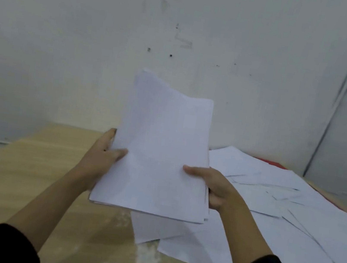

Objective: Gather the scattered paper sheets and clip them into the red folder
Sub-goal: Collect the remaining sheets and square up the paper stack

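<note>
A stack of white paper sheets (161,147) is raised above the wooden table, tilted up toward the wall. My left hand (102,154) grips its left edge, thumb on top. My right hand (211,185) grips its right edge the same way. Several more loose sheets (282,201) lie scattered and overlapping on the right half of the table. A sliver of the red folder (275,164) shows at the far right, mostly buried under those sheets.
The wooden table (25,171) stands against a white wall, its left half bare wood with pale worn patches near the front. A dark vertical line runs down the wall at the right.
</note>
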`<state>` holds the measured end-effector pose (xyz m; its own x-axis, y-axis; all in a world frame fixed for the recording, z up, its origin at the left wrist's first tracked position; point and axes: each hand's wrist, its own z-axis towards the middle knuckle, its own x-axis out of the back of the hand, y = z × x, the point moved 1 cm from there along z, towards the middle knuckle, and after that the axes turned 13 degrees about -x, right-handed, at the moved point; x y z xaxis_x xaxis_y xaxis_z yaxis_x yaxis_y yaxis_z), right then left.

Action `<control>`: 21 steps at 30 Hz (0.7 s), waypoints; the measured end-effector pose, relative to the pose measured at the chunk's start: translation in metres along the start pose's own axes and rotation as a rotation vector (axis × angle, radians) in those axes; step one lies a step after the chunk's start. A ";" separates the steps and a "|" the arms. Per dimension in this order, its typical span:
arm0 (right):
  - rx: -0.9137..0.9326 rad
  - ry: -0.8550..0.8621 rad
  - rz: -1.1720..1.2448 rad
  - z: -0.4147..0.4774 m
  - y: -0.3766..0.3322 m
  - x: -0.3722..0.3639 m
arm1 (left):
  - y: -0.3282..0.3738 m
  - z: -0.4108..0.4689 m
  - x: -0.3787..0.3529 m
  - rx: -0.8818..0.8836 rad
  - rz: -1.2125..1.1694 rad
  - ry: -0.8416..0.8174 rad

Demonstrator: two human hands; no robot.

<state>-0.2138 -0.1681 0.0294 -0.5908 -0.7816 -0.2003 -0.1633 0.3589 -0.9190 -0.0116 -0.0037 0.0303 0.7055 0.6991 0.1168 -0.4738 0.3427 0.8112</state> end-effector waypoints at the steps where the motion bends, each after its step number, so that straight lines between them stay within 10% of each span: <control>1: -0.009 0.050 -0.010 -0.003 0.001 0.013 | -0.006 0.003 -0.015 0.049 -0.016 -0.013; 10: -0.087 0.592 -0.054 -0.037 0.008 0.135 | -0.045 0.005 -0.166 0.387 -0.044 -0.365; 21: -0.210 0.868 -0.015 -0.068 0.008 0.254 | -0.093 0.070 -0.270 -0.013 0.660 -0.508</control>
<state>-0.4189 -0.3290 -0.0052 -0.9636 -0.1557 0.2174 -0.2668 0.5045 -0.8211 -0.1213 -0.2685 -0.0367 0.4313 0.3915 0.8128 -0.8772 -0.0287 0.4793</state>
